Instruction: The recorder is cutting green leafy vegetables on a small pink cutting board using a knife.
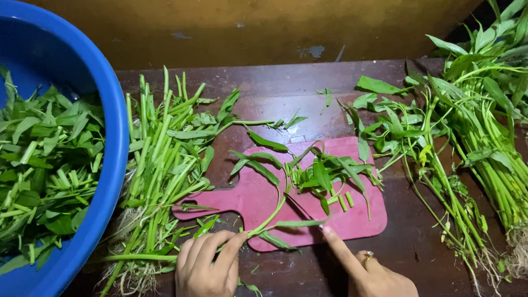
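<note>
The left hand [207, 273] pinches a green stalk [272, 215] whose length runs up and right across the pink cutting board [360, 218]; the right hand [371, 276], forefinger out, grips a barely visible knife beside it.

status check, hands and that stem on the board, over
Left hand pinching green stem. Right hand on knife, mostly hidden, forefinger out. Stem lies across pink cutting board. Cut bits ahead; nothing blocking.

No packages, labels, signs or screens are in view.
</note>
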